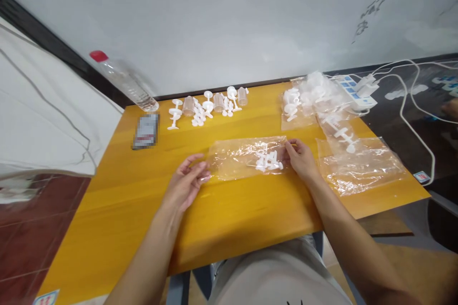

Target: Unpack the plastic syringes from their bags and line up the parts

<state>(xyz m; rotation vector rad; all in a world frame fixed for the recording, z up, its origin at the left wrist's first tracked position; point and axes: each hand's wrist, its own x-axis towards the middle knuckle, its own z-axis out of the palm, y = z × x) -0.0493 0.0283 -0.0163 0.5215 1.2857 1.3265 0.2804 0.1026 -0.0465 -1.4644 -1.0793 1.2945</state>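
Observation:
A clear plastic bag [238, 157] lies flat in the middle of the yellow table [143, 209], with several small white plastic parts [269, 161] inside near its right end. My left hand [186, 181] pinches the bag's left edge between thumb and fingers. My right hand [302, 158] grips the bag's right end, fingers curled on the plastic beside the white parts.
Several white plastic parts and small clear cups [207, 105] stand at the table's back. A clear bottle with a red cap [125, 81] and a dark phone [146, 131] sit back left. More bags of parts [358, 164] lie right. A power strip [358, 93] with white cables is behind them.

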